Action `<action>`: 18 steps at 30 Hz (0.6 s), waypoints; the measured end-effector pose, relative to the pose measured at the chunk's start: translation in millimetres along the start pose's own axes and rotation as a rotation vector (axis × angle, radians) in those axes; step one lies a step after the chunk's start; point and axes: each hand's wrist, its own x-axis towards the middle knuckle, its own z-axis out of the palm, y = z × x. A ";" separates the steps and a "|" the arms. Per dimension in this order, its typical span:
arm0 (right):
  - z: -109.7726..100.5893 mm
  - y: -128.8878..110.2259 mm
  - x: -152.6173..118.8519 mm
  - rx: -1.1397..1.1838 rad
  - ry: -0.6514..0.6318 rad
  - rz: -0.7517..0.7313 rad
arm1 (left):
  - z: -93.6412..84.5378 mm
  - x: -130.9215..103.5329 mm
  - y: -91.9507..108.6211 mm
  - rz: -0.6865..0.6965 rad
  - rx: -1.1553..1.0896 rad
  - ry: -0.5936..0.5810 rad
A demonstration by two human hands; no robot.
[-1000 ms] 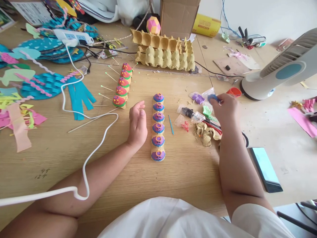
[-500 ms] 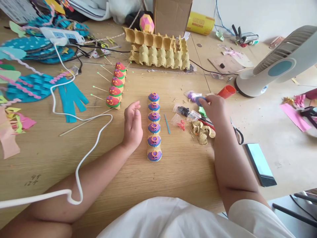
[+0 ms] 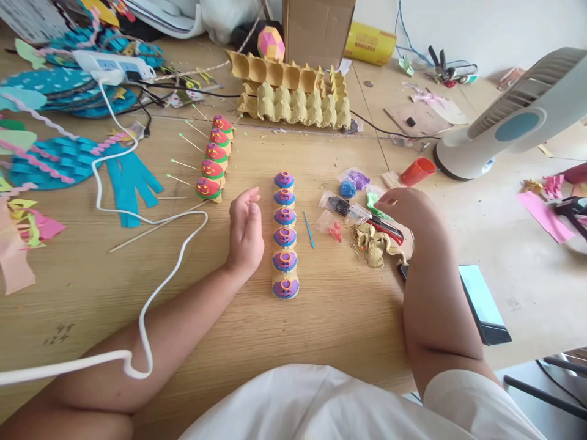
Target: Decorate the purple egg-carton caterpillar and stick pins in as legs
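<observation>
A strip of egg-carton cups [image 3: 285, 236] with purple and blue clay faces runs lengthwise before me. Just left of it, my left hand [image 3: 246, 229] rests on its side, fingers loosely extended and nothing held. My right hand [image 3: 408, 211] is bent down over the green clay [image 3: 373, 201], fingertips pinched together against it; the hand partly covers it. Close by lie a blue clay ball [image 3: 347, 189], purple clay [image 3: 359, 179], black clay in a bag [image 3: 339, 205] and red clay bits [image 3: 336, 231]. A thin blue clay tool [image 3: 309, 230] lies beside the strip.
Torn carton scraps [image 3: 375, 245] and a red utility knife [image 3: 387, 231] lie under my right hand. A red cup [image 3: 417, 172], fan [image 3: 499, 116] and phone [image 3: 485, 302] are rightward. A red-green caterpillar [image 3: 214, 160], white cable [image 3: 177, 263] and egg cartons [image 3: 302, 104] lie left and behind.
My right hand has let go of the blue clay, now beside the purple clay, and moved down and right to the green clay. My left hand stays still.
</observation>
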 end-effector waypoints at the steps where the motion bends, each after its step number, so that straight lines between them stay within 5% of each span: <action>1: 0.2 -2.4 -1.4 -0.037 -0.014 0.010 | 0.0 -0.1 0.0 0.002 0.002 -0.002; 18: 18.6 -22.5 0.5 -0.202 -0.006 0.084 | -0.4 0.5 -2.0 0.013 -0.010 -0.001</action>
